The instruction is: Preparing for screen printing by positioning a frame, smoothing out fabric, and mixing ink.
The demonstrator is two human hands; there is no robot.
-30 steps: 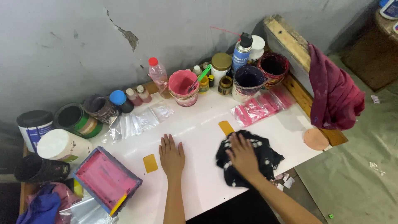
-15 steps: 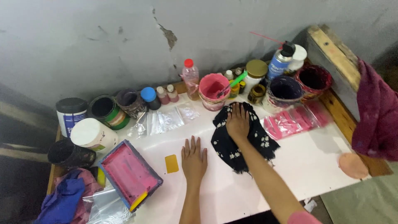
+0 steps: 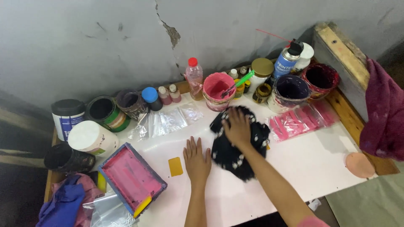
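Note:
My right hand point(image 3: 238, 127) presses flat on a black cloth with white spots point(image 3: 235, 145) lying on the white table point(image 3: 311, 164). The cloth sits just in front of a pink paint bucket point(image 3: 218, 91) with a green-handled tool in it. My left hand point(image 3: 197, 161) rests flat on the table with fingers apart, just left of the cloth and holding nothing. A small yellow card point(image 3: 175, 166) lies beside the left hand.
Paint pots, bottles, a blue spray can point(image 3: 285, 62) and jars line the wall. Clear plastic bags point(image 3: 168, 120) and pink bags point(image 3: 301, 120) lie on the table. A pink-stained framed screen point(image 3: 131, 178) sits at the left, a maroon cloth point(image 3: 385, 113) hangs at the right.
My right hand has pushed the black cloth away from me, from the near edge toward the pink bucket. The left hand has stayed flat on the table.

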